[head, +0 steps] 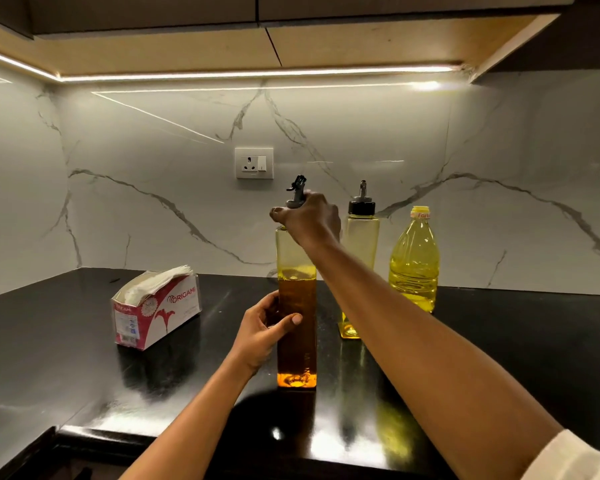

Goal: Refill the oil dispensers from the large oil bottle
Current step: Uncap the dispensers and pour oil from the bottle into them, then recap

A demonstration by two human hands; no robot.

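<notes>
Uncapping now: our left hand (265, 329) clasps the half-full dispenser (297, 355) upright on the counter (66, 344), our right hand (309, 218) curls round its spout cap (297, 190), which we judge needs twisting off before the large oil bottle (414, 261) pours.

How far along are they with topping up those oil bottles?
Done: nothing looks poured yet. The large oil bottle stands capped by the wall, and the rear dispenser, cap on, holds only a little oil at the bottom.
In hand: the left hand holds the partly full front dispenser while the right hand grips its pourer cap, probably to remove it.
Left: opening, pouring into both dispensers, recapping.
</notes>
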